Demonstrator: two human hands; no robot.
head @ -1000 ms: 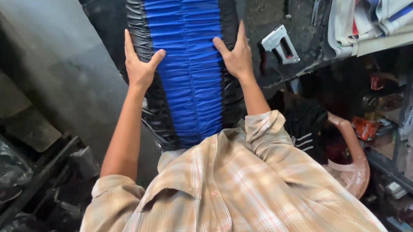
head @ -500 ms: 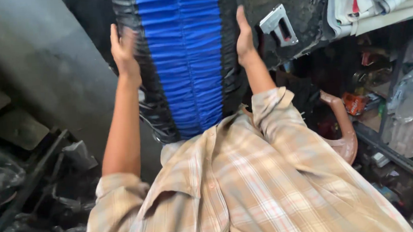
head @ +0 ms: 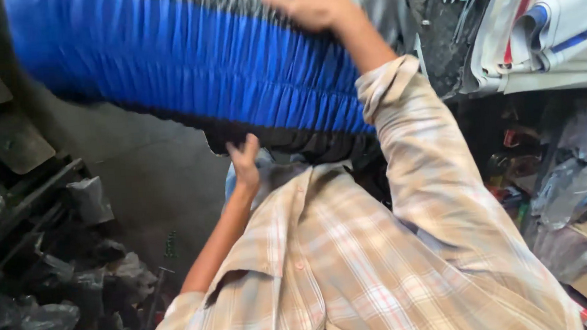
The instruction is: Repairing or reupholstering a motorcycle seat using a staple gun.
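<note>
Cluttered workshop: both hands point(head: 244, 162) grip a blue-and-black seat cover point(head: 186, 69).

Grey concrete floor point(head: 152, 187), dark scrap heaps point(head: 50, 288), folded fabric point(head: 543, 34) stacked right

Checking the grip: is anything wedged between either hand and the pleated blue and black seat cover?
Nothing visible. The left hand grips the pleated blue and black seat cover at its lower edge; the right hand presses directly on its upper edge.
</note>
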